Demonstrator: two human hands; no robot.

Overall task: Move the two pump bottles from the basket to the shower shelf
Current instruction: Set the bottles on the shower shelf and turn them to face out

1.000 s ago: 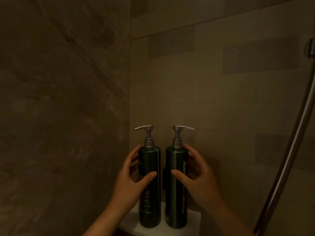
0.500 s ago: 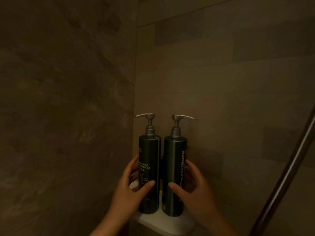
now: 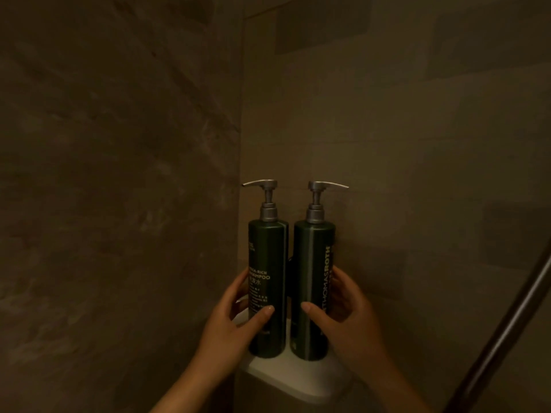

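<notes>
Two dark green pump bottles with grey pump heads stand upright side by side on a small white corner shelf [image 3: 293, 380]. The left bottle [image 3: 267, 263] has its nozzle pointing left; my left hand [image 3: 235, 320] wraps around its lower half, thumb across the front. The right bottle [image 3: 313, 263] has its nozzle pointing right; my right hand [image 3: 347, 317] grips its lower half in the same way. No basket is in view.
Brown tiled walls meet in the corner right behind the bottles. A metal shower hose or rail [image 3: 507, 329] runs diagonally along the right edge of the view.
Both hands have slid down from the upper to the lower part of the bottles. The view has tilted, so bottles and shelf appear higher in the frame.
</notes>
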